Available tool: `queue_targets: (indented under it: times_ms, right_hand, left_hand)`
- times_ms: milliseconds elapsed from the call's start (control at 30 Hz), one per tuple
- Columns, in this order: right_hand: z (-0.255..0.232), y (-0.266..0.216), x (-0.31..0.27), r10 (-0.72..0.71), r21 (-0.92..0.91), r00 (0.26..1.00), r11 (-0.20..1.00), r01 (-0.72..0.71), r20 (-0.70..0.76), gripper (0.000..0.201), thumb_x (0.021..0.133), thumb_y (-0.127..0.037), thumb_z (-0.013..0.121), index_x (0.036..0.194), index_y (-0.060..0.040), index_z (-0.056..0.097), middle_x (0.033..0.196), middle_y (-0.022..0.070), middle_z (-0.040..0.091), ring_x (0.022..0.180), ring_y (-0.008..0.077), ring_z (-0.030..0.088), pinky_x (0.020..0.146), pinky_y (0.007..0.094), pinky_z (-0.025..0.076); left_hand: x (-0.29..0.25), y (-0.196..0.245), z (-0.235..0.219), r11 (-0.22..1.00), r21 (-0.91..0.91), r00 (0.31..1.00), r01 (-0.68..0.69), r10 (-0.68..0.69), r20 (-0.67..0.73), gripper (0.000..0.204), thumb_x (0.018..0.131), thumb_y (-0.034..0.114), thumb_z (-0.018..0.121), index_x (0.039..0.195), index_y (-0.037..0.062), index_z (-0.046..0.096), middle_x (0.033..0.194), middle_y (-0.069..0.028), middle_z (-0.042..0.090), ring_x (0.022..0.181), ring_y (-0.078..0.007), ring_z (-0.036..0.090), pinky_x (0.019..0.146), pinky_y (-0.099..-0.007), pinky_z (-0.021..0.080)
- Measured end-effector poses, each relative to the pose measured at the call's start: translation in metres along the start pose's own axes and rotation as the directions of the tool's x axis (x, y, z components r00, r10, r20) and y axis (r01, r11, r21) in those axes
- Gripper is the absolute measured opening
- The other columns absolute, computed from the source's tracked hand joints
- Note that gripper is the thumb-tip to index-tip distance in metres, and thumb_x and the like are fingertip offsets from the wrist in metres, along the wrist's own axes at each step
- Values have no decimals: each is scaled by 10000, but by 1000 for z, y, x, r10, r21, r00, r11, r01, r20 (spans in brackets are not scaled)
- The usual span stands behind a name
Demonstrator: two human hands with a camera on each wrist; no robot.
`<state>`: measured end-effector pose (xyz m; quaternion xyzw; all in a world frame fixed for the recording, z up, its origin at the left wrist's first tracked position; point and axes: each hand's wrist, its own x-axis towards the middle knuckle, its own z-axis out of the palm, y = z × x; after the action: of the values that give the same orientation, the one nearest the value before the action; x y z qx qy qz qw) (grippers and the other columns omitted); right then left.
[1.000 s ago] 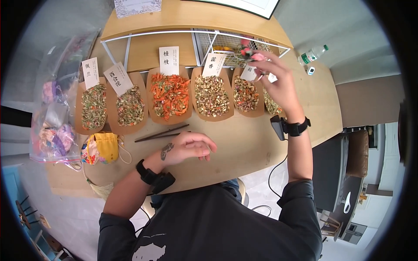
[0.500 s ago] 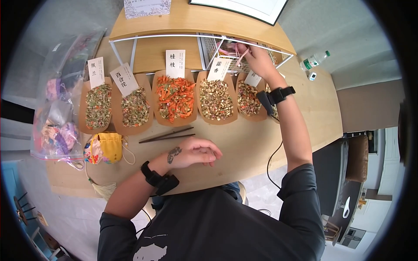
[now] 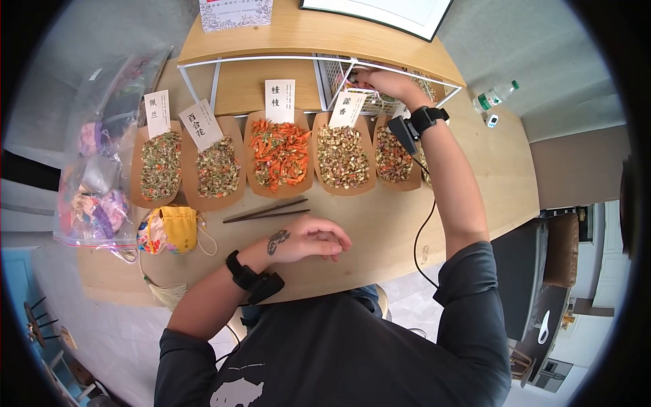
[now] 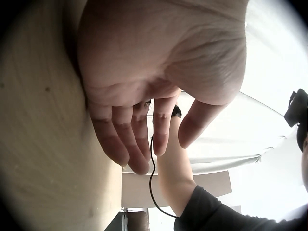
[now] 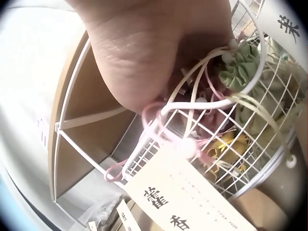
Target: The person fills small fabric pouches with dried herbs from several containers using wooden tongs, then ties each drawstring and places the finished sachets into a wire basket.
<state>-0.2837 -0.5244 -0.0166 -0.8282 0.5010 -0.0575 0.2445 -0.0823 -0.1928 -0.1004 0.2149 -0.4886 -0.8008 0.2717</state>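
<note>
My right hand (image 3: 390, 83) reaches under the wooden shelf into a white wire basket (image 5: 202, 115). In the right wrist view the basket holds cloth drawstring pouches, among them a pale green pouch (image 5: 240, 67) and a yellow pouch (image 5: 233, 147). Pink and cream cords hang over its rim. The fingertips are hidden down among the pouches, so I cannot tell whether they grip one. My left hand (image 3: 315, 241) rests on its side near the table's front edge, fingers loosely bent and holding nothing. Just beyond it lies a pair of dark slender sticks (image 3: 271, 208).
Brown paper trays of dried herbs stand in a row with upright labels, including a tray of orange pieces (image 3: 279, 152). A yellow floral drawstring pouch (image 3: 178, 229) and a clear plastic bag (image 3: 95, 176) lie left. At right are a water bottle (image 3: 495, 97) and a small white device (image 3: 491, 121).
A second ago my right hand held a pinkish-red item in front of the basket. It moved into the basket and now sits deeper inside. My left hand has stayed nearly still.
</note>
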Motion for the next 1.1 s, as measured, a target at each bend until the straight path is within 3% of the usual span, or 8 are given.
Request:
queue_targets:
  times_ms: [267, 400, 500, 633, 733, 900, 967, 1100]
  right_hand:
    - [2, -6, -64, -182, -39, 961, 983, 178, -208, 432, 1033, -453, 615, 1322, -169, 765, 1110, 132, 785, 999, 336, 694, 978, 419, 523]
    - [-1, -19, -104, -345, -253, 880, 929, 271, -327, 337, 1090, -318, 567, 1318, -173, 768, 1267, 113, 742, 1299, 335, 570, 1123, 444, 431]
    - [7, 4, -119, -485, -268, 720, 874, 405, -496, 279, 1057, -201, 630, 1281, -111, 771, 1240, 120, 745, 1244, 322, 609, 1105, 435, 451]
    - [20, -9, -162, -446, -93, 707, 873, 478, -549, 257, 1037, -2, 596, 1234, -21, 760, 1075, 113, 743, 1017, 245, 689, 952, 345, 535]
    - [45, -5, -180, -230, 509, 867, 731, 454, -443, 238, 1051, 8, 577, 1211, 13, 754, 998, 93, 713, 893, 170, 670, 825, 290, 540]
    - [64, -8, -191, -179, 600, 895, 686, 411, -408, 216, 1053, -21, 591, 1173, 13, 767, 888, 25, 674, 688, 61, 538, 613, 217, 410]
    - [74, -6, -191, -146, 587, 883, 697, 412, -447, 202, 1048, -35, 608, 1152, 12, 775, 859, 2, 658, 669, 47, 510, 600, 211, 382]
    - [86, -5, -197, -166, 600, 876, 670, 437, -453, 210, 997, 30, 608, 1107, 8, 786, 819, -21, 653, 669, 41, 502, 604, 218, 374]
  left_hand:
    - [1, 0, 1, 999, 31, 1000, -8, 8, 8, 287, 1065, 187, 664, 1278, -1, 704, 1167, -75, 740, 1022, -138, 728, 901, -300, 584]
    - [1, -3, -1, 999, 40, 999, -18, 17, 28, 303, 1065, 198, 668, 1286, -5, 701, 1173, -73, 741, 1011, -135, 726, 891, -298, 584]
    - [1, -3, 0, 998, 26, 999, -50, 50, 11, 300, 1064, 210, 671, 1267, -7, 713, 1151, -65, 748, 984, -126, 722, 881, -292, 581]
    - [-1, 4, 1, 991, -14, 991, -129, 130, 20, 264, 1057, 241, 683, 1167, 13, 761, 1073, -50, 765, 915, -112, 714, 814, -267, 570]
    - [-16, 54, 14, 988, 153, 988, -20, 43, -150, 212, 1044, 219, 690, 1128, 40, 767, 1007, -54, 764, 860, -118, 713, 736, -284, 567]
    - [-78, 109, 33, 566, 812, 742, 142, 482, -465, 168, 967, 63, 692, 1124, 42, 746, 929, -108, 746, 747, -214, 709, 667, -329, 552]
    - [-112, 121, 24, 388, 779, 607, 492, 489, -627, 188, 946, 23, 684, 1124, 28, 744, 999, -119, 754, 761, -251, 707, 675, -343, 551]
    - [-168, 124, -2, 290, 598, 477, 747, 392, -786, 287, 889, -3, 682, 1170, 40, 725, 1094, -145, 764, 943, -348, 718, 824, -415, 567]
